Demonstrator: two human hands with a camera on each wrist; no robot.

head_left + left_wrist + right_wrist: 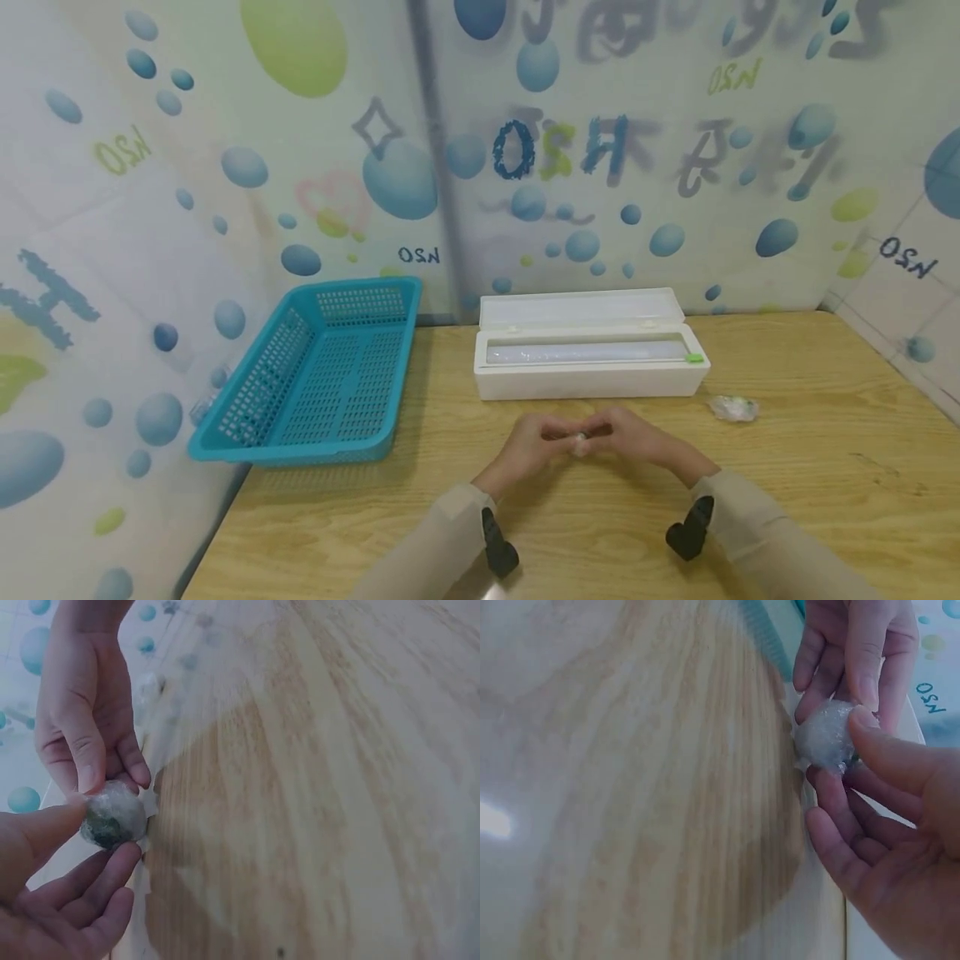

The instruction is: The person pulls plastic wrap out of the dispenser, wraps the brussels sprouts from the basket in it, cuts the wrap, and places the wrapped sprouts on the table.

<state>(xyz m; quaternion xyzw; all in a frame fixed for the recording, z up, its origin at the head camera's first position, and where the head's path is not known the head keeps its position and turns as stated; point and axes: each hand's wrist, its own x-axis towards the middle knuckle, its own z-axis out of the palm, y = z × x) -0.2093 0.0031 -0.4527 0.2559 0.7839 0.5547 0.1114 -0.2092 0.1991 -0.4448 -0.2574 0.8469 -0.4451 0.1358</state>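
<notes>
A small ball wrapped in clear plastic film (580,446), whitish with a dark green patch in the left wrist view, is pinched between both hands above the table. My left hand (525,454) grips it from the left, thumb and fingertips on the film. From the other side my right hand (637,437) pinches it the same way, the two thumbs nearly meeting over the ball (825,739). Crinkled film edges stick out at its side in both wrist views. Just beyond the hands sits a white film dispenser box (592,382), lid raised.
Inside the box lies a roll of clear film (585,352), with a green slider (695,358) at its right end. Another film-wrapped bundle (733,408) rests right of the box. A blue plastic basket (330,454) stands at the left, near the patterned wall (480,225).
</notes>
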